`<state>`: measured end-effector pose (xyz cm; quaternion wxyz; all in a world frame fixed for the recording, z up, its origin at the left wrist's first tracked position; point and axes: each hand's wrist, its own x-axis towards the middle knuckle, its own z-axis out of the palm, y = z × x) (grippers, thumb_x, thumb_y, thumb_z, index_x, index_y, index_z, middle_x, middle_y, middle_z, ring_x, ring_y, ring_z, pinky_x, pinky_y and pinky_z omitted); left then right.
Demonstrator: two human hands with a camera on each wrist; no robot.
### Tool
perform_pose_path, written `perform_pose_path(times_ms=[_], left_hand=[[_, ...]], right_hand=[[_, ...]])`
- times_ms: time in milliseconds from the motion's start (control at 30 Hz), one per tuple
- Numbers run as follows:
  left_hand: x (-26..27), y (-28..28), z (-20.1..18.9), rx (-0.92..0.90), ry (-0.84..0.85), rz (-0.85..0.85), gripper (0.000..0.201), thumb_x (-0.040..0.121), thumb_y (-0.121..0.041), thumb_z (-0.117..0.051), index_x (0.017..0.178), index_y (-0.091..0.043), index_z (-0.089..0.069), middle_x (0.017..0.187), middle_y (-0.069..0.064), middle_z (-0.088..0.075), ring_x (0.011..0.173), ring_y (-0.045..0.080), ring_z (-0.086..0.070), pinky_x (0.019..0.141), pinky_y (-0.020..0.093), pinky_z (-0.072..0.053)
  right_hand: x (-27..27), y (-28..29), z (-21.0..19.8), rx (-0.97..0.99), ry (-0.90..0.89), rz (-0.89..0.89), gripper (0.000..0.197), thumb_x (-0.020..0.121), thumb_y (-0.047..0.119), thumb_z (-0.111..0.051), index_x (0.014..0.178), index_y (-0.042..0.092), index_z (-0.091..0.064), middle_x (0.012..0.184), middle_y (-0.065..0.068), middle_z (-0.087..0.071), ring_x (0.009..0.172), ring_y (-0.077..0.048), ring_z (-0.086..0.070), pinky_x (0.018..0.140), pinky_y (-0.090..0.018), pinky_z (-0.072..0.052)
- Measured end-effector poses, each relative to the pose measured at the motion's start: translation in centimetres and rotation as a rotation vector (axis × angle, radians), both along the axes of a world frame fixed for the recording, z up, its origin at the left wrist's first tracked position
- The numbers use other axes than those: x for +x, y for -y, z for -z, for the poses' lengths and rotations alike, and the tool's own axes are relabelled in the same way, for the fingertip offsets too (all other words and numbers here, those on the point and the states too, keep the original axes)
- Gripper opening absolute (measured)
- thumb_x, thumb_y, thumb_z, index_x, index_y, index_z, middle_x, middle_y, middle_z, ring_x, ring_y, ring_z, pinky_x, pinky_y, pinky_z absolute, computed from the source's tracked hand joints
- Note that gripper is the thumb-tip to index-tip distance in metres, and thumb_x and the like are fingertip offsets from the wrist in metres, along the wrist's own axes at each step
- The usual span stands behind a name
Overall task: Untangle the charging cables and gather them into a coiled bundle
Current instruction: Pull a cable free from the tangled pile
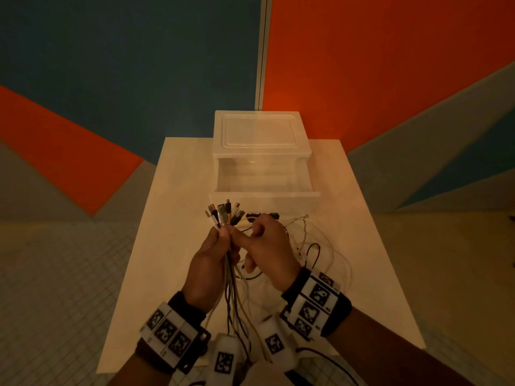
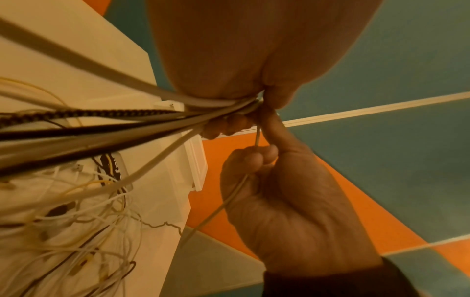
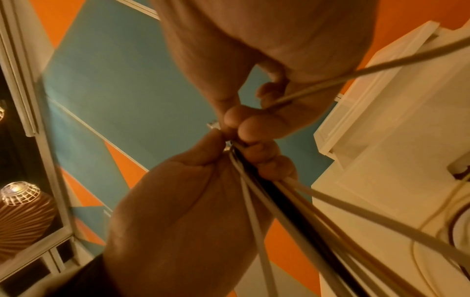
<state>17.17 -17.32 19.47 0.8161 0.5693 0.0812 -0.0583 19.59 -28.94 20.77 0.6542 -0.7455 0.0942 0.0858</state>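
My left hand (image 1: 223,236) grips a bundle of white, black and yellow charging cables (image 1: 232,277) just below their connector ends (image 1: 223,213), which fan upward. The cables trail down toward my body. My right hand (image 1: 256,232) is beside it, fingers curled round one thin pale cable (image 2: 239,184), thumb against the bundle. In the left wrist view my left hand (image 2: 257,98) clamps the cable bundle (image 2: 127,128). The right wrist view has my right hand (image 3: 254,112) pinching the thin cable (image 3: 330,84) above the gripped bundle (image 3: 254,191).
A tangle of loose thin cables (image 1: 315,246) lies on the white table (image 1: 178,176) to the right of my hands. A translucent drawer unit (image 1: 262,135) stands at the table's back, its drawer (image 1: 264,188) pulled open. Something dark (image 1: 274,215) lies just in front of it.
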Motion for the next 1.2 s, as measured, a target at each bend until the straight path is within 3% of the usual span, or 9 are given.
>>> perform_pose_path(times_ms=[167, 300, 467, 600, 700, 833, 1000, 1100, 1200], left_hand=[[-0.5, 0.5, 0.1, -0.063, 0.001, 0.036, 0.045, 0.094, -0.035, -0.045, 0.111, 0.006, -0.053, 0.088, 0.017, -0.05, 0.067, 0.025, -0.047, 0.059, 0.031, -0.045], [-1.1, 0.8, 0.5, -0.07, 0.029, 0.061, 0.037, 0.096, -0.03, -0.046, 0.112, 0.001, -0.058, 0.087, 0.019, -0.052, 0.074, 0.027, -0.051, 0.063, 0.03, -0.051], [-1.4, 0.6, 1.2, -0.089, 0.053, -0.03, 0.034, 0.097, -0.032, -0.049, 0.105, -0.001, -0.062, 0.099, 0.018, -0.064, 0.092, 0.029, -0.061, 0.084, 0.039, -0.048], [0.0, -2.4, 0.5, -0.242, 0.089, -0.085, 0.032, 0.102, -0.03, -0.034, 0.078, -0.013, -0.046, 0.066, 0.001, -0.042, 0.058, 0.017, -0.046, 0.066, 0.033, -0.048], [0.8, -6.2, -0.1, -0.342, 0.096, -0.088, 0.035, 0.104, -0.032, -0.029, 0.076, -0.018, -0.045, 0.063, -0.008, -0.032, 0.05, 0.007, -0.025, 0.049, 0.022, -0.029], [1.4, -12.0, 0.3, -0.602, 0.132, -0.038, 0.036, 0.107, -0.029, -0.027, 0.083, -0.013, -0.049, 0.064, -0.005, -0.042, 0.052, 0.009, -0.024, 0.048, 0.025, -0.027], [0.7, -9.4, -0.2, -0.139, 0.091, -0.163, 0.036, 0.104, -0.025, -0.03, 0.08, -0.02, -0.055, 0.065, -0.007, -0.052, 0.047, 0.006, -0.024, 0.044, 0.02, -0.026], [0.6, -5.2, -0.4, 0.127, 0.142, -0.08, 0.032, 0.105, -0.026, -0.034, 0.117, -0.013, -0.061, 0.095, 0.004, -0.071, 0.049, 0.012, -0.027, 0.046, 0.028, -0.021], [1.1, -2.3, -0.9, 0.253, 0.156, 0.003, 0.033, 0.104, -0.028, -0.035, 0.114, -0.022, -0.065, 0.072, -0.005, -0.066, 0.05, 0.013, -0.028, 0.046, 0.026, -0.023]], right_hand=[[-0.9, 0.2, 0.7, 0.054, 0.086, -0.129, 0.036, 0.092, 0.035, -0.063, 0.074, 0.013, -0.04, 0.064, -0.013, -0.05, 0.039, -0.015, -0.047, 0.04, -0.023, -0.037], [-1.3, 1.2, 1.8, 0.002, 0.13, -0.221, 0.034, 0.094, 0.036, -0.059, 0.082, 0.01, -0.042, 0.065, -0.003, -0.054, 0.051, -0.014, -0.054, 0.044, -0.019, -0.039], [-1.4, 2.5, 2.9, -0.114, 0.291, -0.356, 0.029, 0.093, 0.038, -0.059, 0.088, 0.016, -0.041, 0.079, -0.006, -0.049, 0.069, -0.026, -0.06, 0.064, -0.041, -0.05], [-1.2, 5.0, 5.6, -0.305, 0.324, -0.484, 0.022, 0.098, 0.031, -0.052, 0.084, 0.015, -0.046, 0.074, 0.003, -0.048, 0.066, -0.009, -0.047, 0.064, -0.028, -0.041], [-0.5, 9.5, 9.4, -0.527, 0.266, -0.565, 0.025, 0.1, 0.026, -0.047, 0.078, 0.017, -0.055, 0.072, 0.009, -0.055, 0.069, -0.003, -0.053, 0.069, -0.031, -0.045], [1.8, 16.5, 12.3, -0.86, 0.325, -0.432, 0.033, 0.096, 0.039, -0.033, 0.074, 0.021, -0.048, 0.068, 0.004, -0.049, 0.066, -0.021, -0.052, 0.064, -0.036, -0.041], [4.2, 15.1, 8.5, -0.84, 0.484, -0.307, 0.036, 0.099, 0.036, -0.032, 0.077, 0.015, -0.051, 0.071, 0.002, -0.05, 0.068, -0.02, -0.049, 0.063, -0.04, -0.041], [4.8, 9.6, 4.5, -0.805, 0.616, -0.395, 0.026, 0.101, 0.028, -0.041, 0.082, 0.017, -0.055, 0.075, 0.004, -0.048, 0.073, -0.017, -0.046, 0.067, -0.035, -0.036], [4.4, 5.3, 2.2, -0.842, 0.701, -0.496, 0.018, 0.098, 0.023, -0.047, 0.086, 0.017, -0.059, 0.079, 0.001, -0.051, 0.079, -0.021, -0.05, 0.071, -0.034, -0.037]])
